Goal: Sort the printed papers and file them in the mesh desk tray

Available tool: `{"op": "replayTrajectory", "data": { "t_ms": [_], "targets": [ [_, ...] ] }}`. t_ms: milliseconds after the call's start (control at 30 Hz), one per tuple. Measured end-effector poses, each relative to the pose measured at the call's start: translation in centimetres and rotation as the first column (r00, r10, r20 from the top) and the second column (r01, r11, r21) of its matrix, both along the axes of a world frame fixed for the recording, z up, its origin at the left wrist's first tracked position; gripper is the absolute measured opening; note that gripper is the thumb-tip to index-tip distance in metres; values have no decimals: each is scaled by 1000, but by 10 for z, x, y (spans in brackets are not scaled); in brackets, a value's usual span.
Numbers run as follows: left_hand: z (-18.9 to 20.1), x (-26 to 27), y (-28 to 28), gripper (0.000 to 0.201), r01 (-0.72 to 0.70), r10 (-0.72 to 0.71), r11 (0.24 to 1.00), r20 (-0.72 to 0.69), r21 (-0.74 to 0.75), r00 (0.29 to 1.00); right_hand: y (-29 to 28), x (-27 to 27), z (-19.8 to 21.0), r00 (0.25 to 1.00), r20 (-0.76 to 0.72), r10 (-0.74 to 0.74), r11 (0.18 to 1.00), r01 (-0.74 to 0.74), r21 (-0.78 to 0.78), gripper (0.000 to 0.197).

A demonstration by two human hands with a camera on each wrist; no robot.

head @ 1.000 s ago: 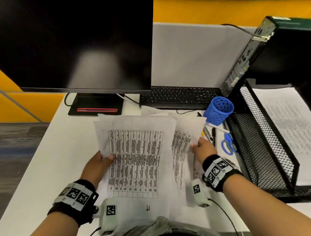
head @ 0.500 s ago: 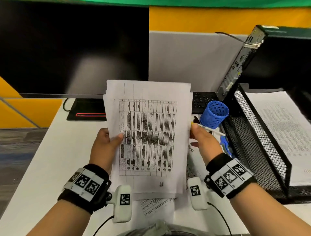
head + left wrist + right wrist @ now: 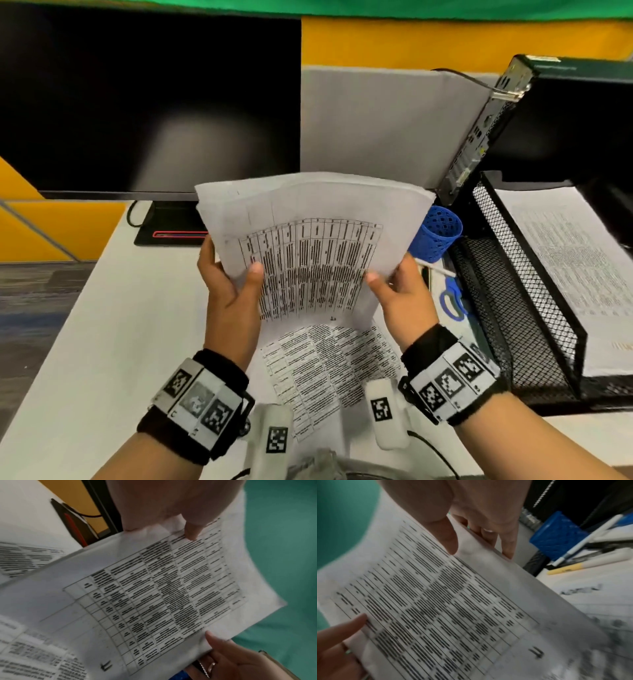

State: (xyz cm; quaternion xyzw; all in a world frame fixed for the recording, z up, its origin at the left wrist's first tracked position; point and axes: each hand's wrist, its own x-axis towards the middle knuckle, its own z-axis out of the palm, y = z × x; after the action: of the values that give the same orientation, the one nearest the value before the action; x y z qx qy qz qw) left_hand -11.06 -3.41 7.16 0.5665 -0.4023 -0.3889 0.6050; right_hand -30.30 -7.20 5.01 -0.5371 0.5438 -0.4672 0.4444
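Observation:
A small stack of printed papers (image 3: 315,246) with a table on the top sheet is held up off the white desk, tilted toward me. My left hand (image 3: 233,291) pinches its left edge, thumb on the printed face. My right hand (image 3: 400,294) pinches the right edge the same way. The wrist views show the same papers (image 3: 154,595) (image 3: 436,608) with thumbs on top and fingers behind. Another printed sheet (image 3: 329,370) lies flat on the desk under my hands. The black mesh desk tray (image 3: 513,308) stands to the right and holds a printed page (image 3: 579,270).
A black monitor (image 3: 147,99) stands behind the papers. A blue mesh pen cup (image 3: 436,233) lies tipped beside the tray, with pens (image 3: 435,267) and blue scissors (image 3: 452,301) next to it. A black computer case (image 3: 561,123) leans at the right rear.
Both hands gathered the sheets from the desk and lifted them upright. The stack now bows and tilts toward me, and a text sheet on the desk has come into view beneath it.

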Motion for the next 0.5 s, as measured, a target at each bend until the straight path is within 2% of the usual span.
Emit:
{"op": "replayTrajectory", "data": {
  "t_ms": [100, 200, 300, 500],
  "targets": [
    [-13, 3, 0, 45, 20, -24, 990, 26, 138, 999, 1, -1, -12, 999, -32, -11, 996, 14, 87, 36],
    [-21, 1, -2, 29, 21, -30, 973, 34, 230, 999, 1, -1, -15, 994, -103, -28, 994, 39, 105, 33],
    [-22, -2, -3, 33, 9, -21, 967, 45, 255, 999, -1, -2, -17, 988, -148, -45, 993, 61, 102, 30],
    [-23, 5, -9, 36, 15, -36, 970, 83, 243, 996, -1, -11, -8, 998, -26, -66, 994, 68, 89, 37]
  ]
}}
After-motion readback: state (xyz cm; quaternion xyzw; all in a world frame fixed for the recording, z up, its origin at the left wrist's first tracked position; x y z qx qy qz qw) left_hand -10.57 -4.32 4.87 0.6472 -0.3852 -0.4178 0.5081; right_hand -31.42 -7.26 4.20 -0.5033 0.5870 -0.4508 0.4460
